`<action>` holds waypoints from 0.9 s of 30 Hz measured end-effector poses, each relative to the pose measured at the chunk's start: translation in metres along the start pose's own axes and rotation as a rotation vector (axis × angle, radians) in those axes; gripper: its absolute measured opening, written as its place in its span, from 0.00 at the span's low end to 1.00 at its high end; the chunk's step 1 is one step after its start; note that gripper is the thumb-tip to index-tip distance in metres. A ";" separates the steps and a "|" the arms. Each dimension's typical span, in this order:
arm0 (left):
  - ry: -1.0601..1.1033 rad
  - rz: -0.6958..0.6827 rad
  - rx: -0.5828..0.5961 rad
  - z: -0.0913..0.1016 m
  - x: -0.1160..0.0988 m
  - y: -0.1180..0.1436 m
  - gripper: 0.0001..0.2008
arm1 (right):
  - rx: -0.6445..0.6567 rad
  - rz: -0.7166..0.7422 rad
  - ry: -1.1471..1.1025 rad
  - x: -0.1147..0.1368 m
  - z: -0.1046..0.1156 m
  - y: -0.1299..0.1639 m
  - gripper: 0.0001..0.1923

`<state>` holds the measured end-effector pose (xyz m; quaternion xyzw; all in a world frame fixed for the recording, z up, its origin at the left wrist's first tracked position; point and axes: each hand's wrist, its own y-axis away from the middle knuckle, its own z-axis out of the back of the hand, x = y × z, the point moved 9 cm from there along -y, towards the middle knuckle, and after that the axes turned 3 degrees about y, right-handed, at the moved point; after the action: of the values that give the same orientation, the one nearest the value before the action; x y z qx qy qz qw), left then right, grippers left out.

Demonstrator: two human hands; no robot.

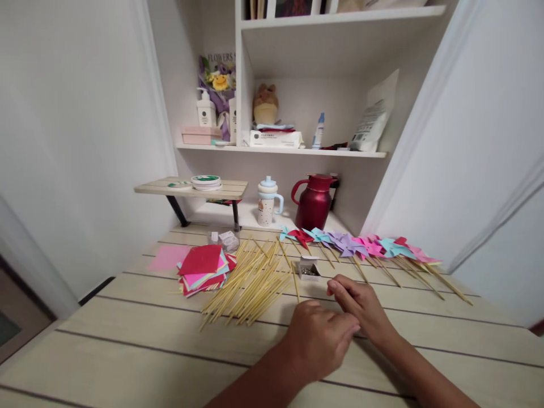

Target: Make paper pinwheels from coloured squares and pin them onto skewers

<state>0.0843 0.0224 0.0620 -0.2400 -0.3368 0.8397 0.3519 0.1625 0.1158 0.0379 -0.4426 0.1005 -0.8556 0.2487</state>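
My left hand [319, 339] hovers low over the wooden table [127, 334], fingers curled loosely, nothing visible in it. My right hand [361, 306] is just beyond it, fingers bent and close together, touching the left hand's fingertips. Whether either pinches something small is hidden. A small open box of pins [309, 268] sits just ahead of both hands. A heap of bamboo sticks [250, 280] lies to the left, beside a stack of coloured paper squares [203, 270]. A row of finished paper pinwheels [361, 247] on sticks lies to the right.
A pink sheet [167, 256] lies at the far left. A clear tape holder [225, 238], a white lidded cup [268, 201] and a red jug [314, 201] stand at the back. A small wooden riser [191, 188] and cluttered shelves [280, 150] are against the wall.
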 end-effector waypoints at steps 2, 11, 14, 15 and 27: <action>-0.023 -0.006 -0.048 0.009 0.001 -0.001 0.10 | 0.045 0.008 -0.003 -0.002 -0.006 -0.001 0.22; -0.246 0.091 -0.035 0.050 0.034 -0.005 0.13 | 0.262 0.047 0.057 0.010 -0.034 0.005 0.22; -0.345 0.095 0.035 0.074 0.052 0.008 0.13 | 0.366 0.011 0.036 0.010 -0.043 0.007 0.23; -0.373 0.084 0.069 0.084 0.059 0.015 0.13 | 0.381 0.011 0.037 0.010 -0.044 0.007 0.23; -0.699 0.397 0.289 0.196 0.168 0.053 0.21 | 0.364 0.037 0.049 0.016 -0.035 0.004 0.19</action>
<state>-0.1709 0.0430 0.1238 0.0506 -0.2619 0.9606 0.0778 0.1273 0.1026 0.0273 -0.3673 -0.0418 -0.8655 0.3381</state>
